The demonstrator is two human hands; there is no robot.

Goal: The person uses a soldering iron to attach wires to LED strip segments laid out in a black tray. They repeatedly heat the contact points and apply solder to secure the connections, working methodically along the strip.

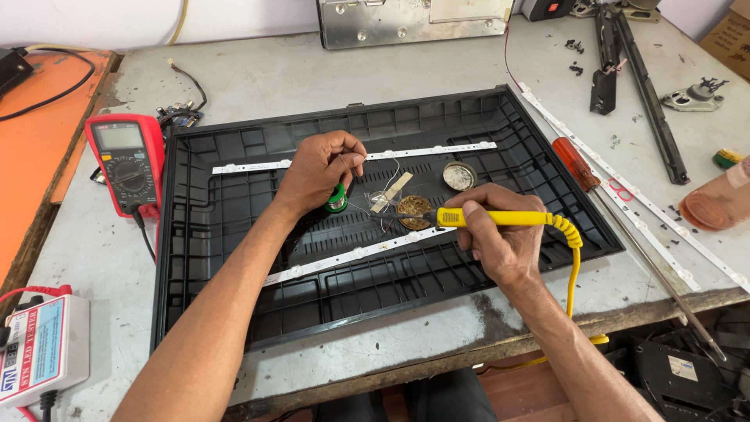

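Note:
My left hand (322, 166) hovers over a black ribbed plastic panel (234, 258), fingers pinched on a thin solder wire that runs from a small green spool (337, 198) under the palm. My right hand (500, 234) grips a yellow soldering iron (492, 219) with a coiled yellow cord (573, 258); its tip points left near a round brass tin (413, 209). Two white LED strips (437, 150) (336, 262) lie across the panel. A strip of tape (390, 192) and thin wires lie between the hands.
A red multimeter (125, 162) lies left of the panel, a white tester box (43, 348) at front left. A red-handled screwdriver (576, 162), more LED strips (648, 207), black metal brackets (652, 101) and a metal chassis (414, 19) lie right and behind. A second round tin (458, 176).

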